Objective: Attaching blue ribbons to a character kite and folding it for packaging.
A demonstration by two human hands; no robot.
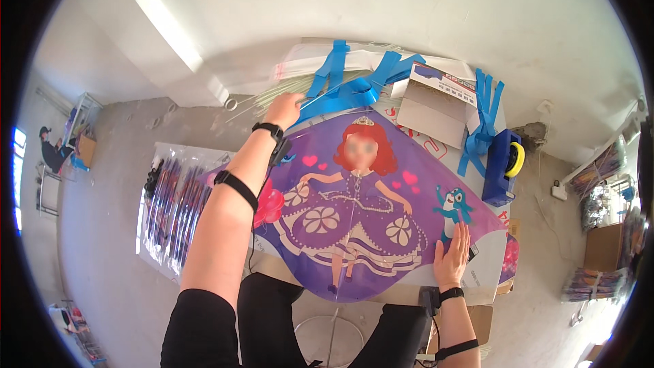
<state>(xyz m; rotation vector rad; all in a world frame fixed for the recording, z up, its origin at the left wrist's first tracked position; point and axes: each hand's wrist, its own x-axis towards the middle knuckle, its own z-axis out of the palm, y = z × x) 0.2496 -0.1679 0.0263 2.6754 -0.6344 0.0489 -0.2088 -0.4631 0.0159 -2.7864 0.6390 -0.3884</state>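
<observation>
A purple kite [354, 225], printed with a red-haired princess in a gown, lies spread over the table in front of me. My right hand [452, 256] rests flat on its right side, fingers stretched out below a blue printed animal. My left hand [285, 110] reaches past the kite's upper left edge to a bundle of thin pale rods [262, 101]. Its fingers are curled closed at the rods and seem to pinch one; the fingertips are partly hidden. Blue ribbon strips [347, 97] lie just right of that hand, across the rods.
A blue tape dispenser [501, 167] with a yellow roll stands at the table's right edge. Beside it lie more blue strips [482, 123] and an open cardboard box [436, 109]. Packaged items in clear plastic [178, 197] lie at left. A person [54, 153] is far left.
</observation>
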